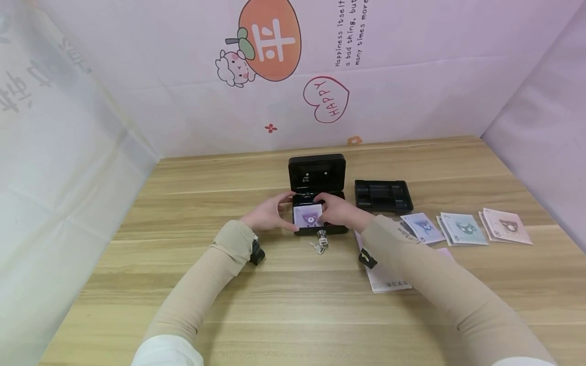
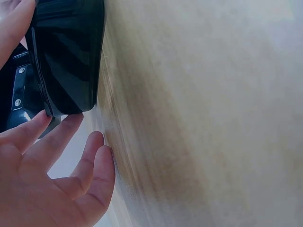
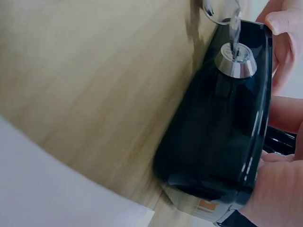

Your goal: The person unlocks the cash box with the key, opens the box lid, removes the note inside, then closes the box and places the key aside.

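Observation:
A black cash box stands on the wooden table with its lid raised. Inside its left part lies a purple cartoon play note. My left hand spans the left wall, thumb at the front corner and fingertips touching the back corner. My right hand reaches in over the right side, thumb and fingers bent around the note's right edge. Its fingertips are partly hidden by the box wall in the right wrist view. A silver lock with keys sits on the front wall.
A black compartment tray is right of the box. Further right lie blue, green and pink stacks of play notes. Printed paper lies under my right forearm. A patterned cloth hangs behind the table.

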`<state>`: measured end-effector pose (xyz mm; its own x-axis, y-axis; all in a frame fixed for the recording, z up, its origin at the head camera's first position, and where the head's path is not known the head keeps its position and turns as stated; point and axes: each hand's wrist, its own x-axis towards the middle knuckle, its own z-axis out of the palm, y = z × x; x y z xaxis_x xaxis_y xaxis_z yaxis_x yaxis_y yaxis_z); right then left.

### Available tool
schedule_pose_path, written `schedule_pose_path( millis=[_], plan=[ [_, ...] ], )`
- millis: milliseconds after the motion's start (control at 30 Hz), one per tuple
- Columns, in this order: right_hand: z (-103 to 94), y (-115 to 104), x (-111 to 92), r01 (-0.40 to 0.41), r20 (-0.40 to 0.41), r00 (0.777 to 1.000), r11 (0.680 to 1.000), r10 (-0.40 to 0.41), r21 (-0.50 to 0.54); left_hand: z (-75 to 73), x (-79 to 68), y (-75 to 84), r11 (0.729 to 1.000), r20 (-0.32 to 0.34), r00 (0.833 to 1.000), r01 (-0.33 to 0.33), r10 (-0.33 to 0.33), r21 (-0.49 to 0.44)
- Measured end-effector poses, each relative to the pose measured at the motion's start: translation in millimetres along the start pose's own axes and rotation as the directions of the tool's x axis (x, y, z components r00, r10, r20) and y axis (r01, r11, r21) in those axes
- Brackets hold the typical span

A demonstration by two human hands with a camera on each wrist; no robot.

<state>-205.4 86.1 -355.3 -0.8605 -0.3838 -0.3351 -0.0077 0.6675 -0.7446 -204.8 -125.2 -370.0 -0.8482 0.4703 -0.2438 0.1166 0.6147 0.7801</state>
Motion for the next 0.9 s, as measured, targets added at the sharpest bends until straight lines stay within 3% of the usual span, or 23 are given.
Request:
schedule_pose_path(
  millis=[400,700,900],
  plan=[
    [3.9,-0.1,1.2,0.033,-0.060,0.998,0.999,-0.035,-0.035,0.3,-0.2,0.7,1.000,-0.006,1.000,-0.001,0.001,-0.008],
    [3.3,3.9,4.3,0.050,-0.116,0.993,0.980,-0.028,0.190,0.9,1.0,0.0,1.000,-0.004,1.000,-0.003,0.002,-0.020],
    [-1.4,5.4,4.7,0.038,-0.118,0.993,0.967,-0.008,0.253,1.6,1.1,-0.1,1.000,-0.007,1.000,0.000,0.000,-0.030]
  ],
)
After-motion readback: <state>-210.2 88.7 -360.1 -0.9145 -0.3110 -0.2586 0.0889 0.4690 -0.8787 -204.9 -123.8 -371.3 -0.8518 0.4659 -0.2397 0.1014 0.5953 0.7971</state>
